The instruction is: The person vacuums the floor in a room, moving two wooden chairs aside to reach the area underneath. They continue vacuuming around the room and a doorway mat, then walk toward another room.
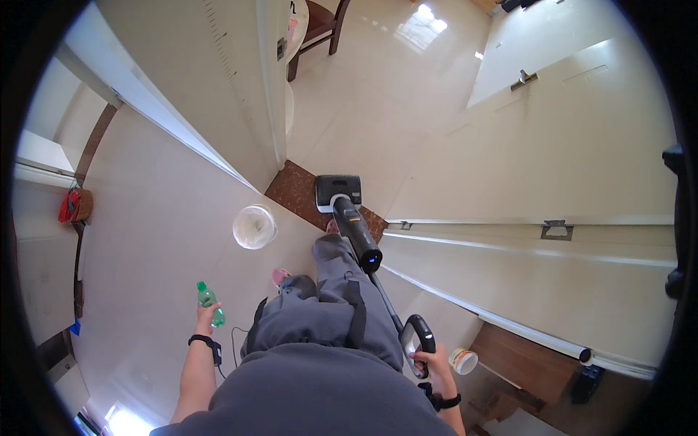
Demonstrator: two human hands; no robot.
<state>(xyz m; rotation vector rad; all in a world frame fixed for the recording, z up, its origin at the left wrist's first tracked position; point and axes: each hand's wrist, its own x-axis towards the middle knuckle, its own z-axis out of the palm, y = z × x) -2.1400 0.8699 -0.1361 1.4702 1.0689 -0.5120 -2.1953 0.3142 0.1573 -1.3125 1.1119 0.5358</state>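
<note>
Room, head view: pale glossy floor point(163, 200), doorway with a brown speckled threshold point(292, 183), pale door point(560, 156) on the right, dark wooden chair point(318, 27) beyond.
Floor cleaner point(356, 234): one, black and grey, upright type; floor head point(339, 192) over the threshold, stick slanting back beside the person's right leg to a loop handle point(408, 341).
Right grip point(434, 363): curled round the lower part of the loop handle, little gap showing.
Green bottle point(206, 296): one, capped, tilted, held above the floor on the person's left; contents cannot be told.
Left grip point(208, 314): fingers wrapped about the bottle's lower half.
Whitish tub point(270, 234): one, round, ahead of the bottle, well apart from it.
Handling note: probably best with the floor head flat across the threshold, the loop held without twisting, and the bottle clear of the stick.
Markings: graduated marks point(222, 43) on the left panel; small blue-lit display point(371, 259) on the cleaner; orange-and-white label on a small pot point(463, 361); no wording legible.
</note>
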